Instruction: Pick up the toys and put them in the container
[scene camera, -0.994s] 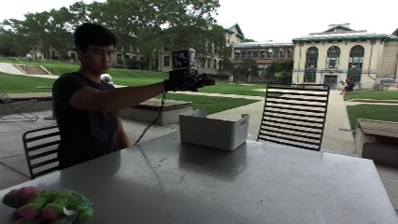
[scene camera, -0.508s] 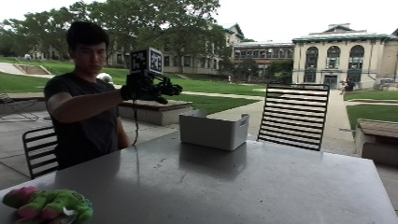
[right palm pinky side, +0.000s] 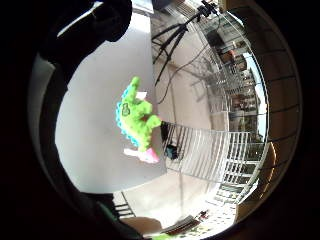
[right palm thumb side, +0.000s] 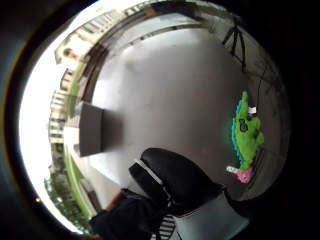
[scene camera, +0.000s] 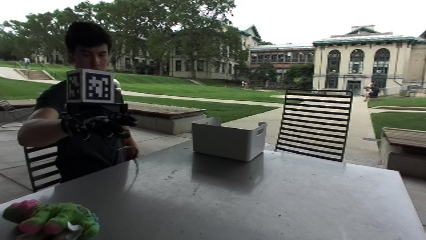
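My black-gloved right hand (scene camera: 93, 125) is raised in front of my chest, above the near edge of the grey metal table (scene camera: 266, 200) and well apart from everything on it. It holds nothing; from the outside view the fingers look loosely spread, touching no toy, so I count the grip as open and empty.

The bright green plush dinosaur with blue spikes and pink feet (scene camera: 56, 222) lies on the tabletop at about eight o'clock from the table's middle, right by the corner. Both palm views look down on it from a distance, which I judge means my palm is already turned toward it for the next pick. The white rectangular plastic container (scene camera: 228, 140) stands at roughly eleven o'clock, at the far edge beside the black slatted chair (scene camera: 314, 125). I cannot see inside it, so what it already contains is unknown.
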